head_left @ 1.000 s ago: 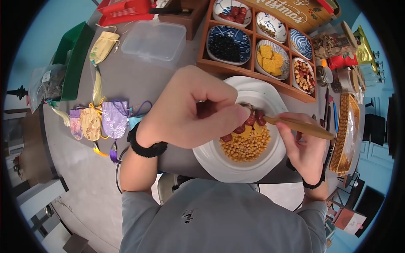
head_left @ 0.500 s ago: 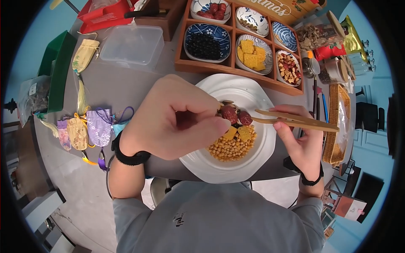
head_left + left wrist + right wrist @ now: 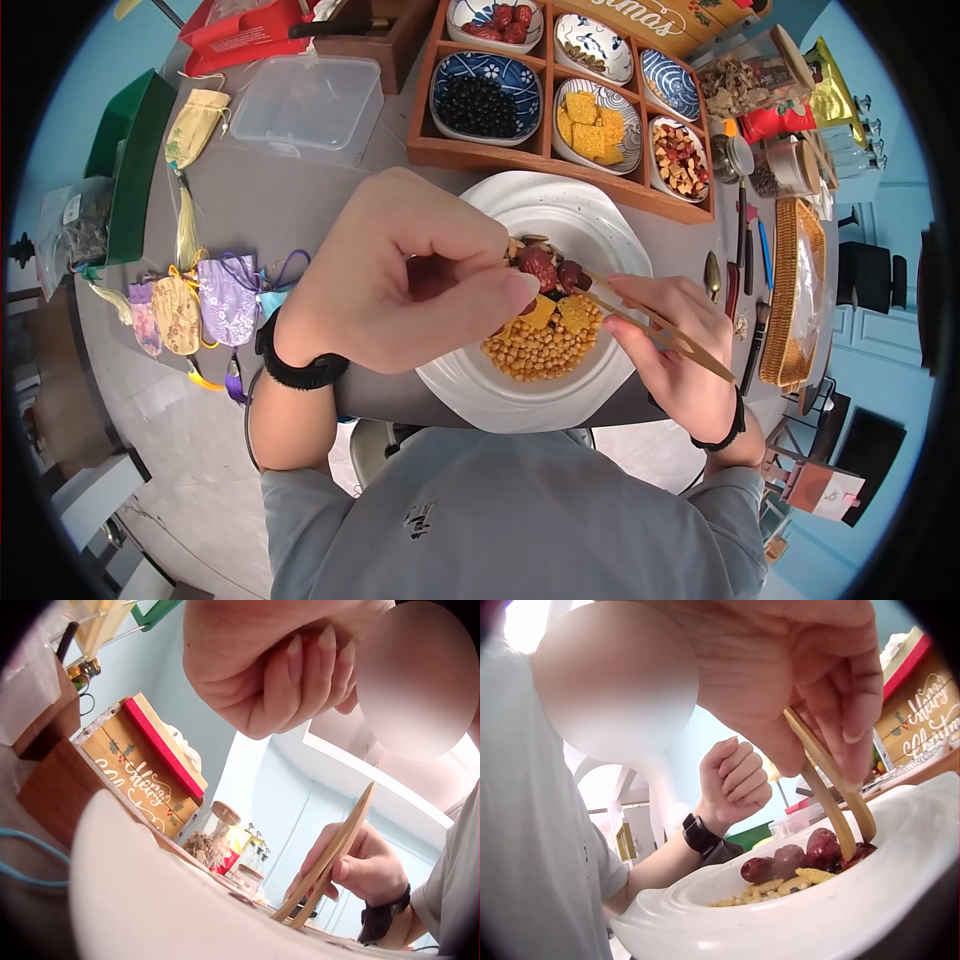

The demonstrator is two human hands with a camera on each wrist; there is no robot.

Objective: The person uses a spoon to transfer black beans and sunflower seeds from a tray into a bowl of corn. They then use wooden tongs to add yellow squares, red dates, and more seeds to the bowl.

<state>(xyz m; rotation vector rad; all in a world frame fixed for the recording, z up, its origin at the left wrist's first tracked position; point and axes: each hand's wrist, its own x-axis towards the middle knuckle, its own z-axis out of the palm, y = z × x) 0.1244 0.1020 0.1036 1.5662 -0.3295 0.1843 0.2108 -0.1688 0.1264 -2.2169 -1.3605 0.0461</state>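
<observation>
Now, compared with half a second ago, my right hand (image 3: pixel 672 340) has tipped the pair of light wooden tongs (image 3: pixel 655 325) downward: the tips, which hovered level just beside the red dates, sit down among them, and the handle end points out past my wrist. I read this as the tongs being lowered to take or set a date; the tips look nearly together in the right wrist view, but whether they actually pinch one I cannot tell. Right fingers (image 3: pixel 859 690) are curled round the tongs, thumb pressing the upper arm.

My left hand (image 3: pixel 400 275) has hardly moved. It hovers above the left rim of the white scalloped ceramic plate (image 3: pixel 560 205), fingers curled in toward the palm, nothing visibly between them.

Position: the red dates (image 3: pixel 799 859) lie right at the tong tips, directly ahead of the right fingers, with the heap of yellow chickpeas (image 3: pixel 540 350) just below them.

Counts:
- dates on the plate: three clear in the right wrist view, perhaps a fourth behind the tips
- yellow square crackers on the heap: two
- small patterned bowls in the wooden compartment tray (image 3: pixel 440 155) beyond the fingers: five
- embroidered pouches on the surface, left of the left hand: four near, one farther up
</observation>
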